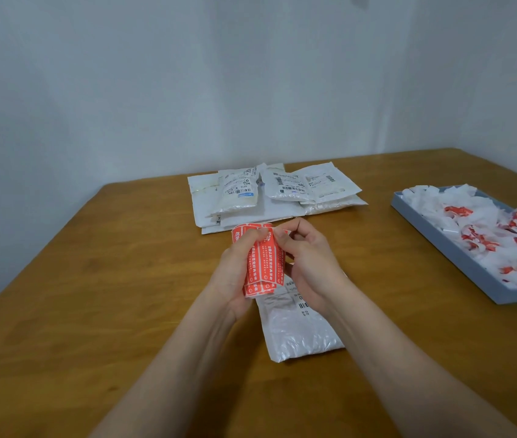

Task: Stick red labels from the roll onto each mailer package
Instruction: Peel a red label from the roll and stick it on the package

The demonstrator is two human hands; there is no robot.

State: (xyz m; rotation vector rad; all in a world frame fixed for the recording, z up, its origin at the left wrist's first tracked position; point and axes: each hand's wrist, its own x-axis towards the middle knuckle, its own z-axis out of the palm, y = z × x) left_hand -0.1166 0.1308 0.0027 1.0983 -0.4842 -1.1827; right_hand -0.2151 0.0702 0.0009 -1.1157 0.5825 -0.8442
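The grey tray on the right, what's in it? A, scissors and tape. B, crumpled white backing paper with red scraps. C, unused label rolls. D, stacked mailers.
B: the grey tray is heaped with crumpled white backing paper showing red scraps; the mailers are stacked on the table instead.

A plain home packing corner: wooden table (93, 279) against bare white walls (124, 90), stacked mailers (270, 194)
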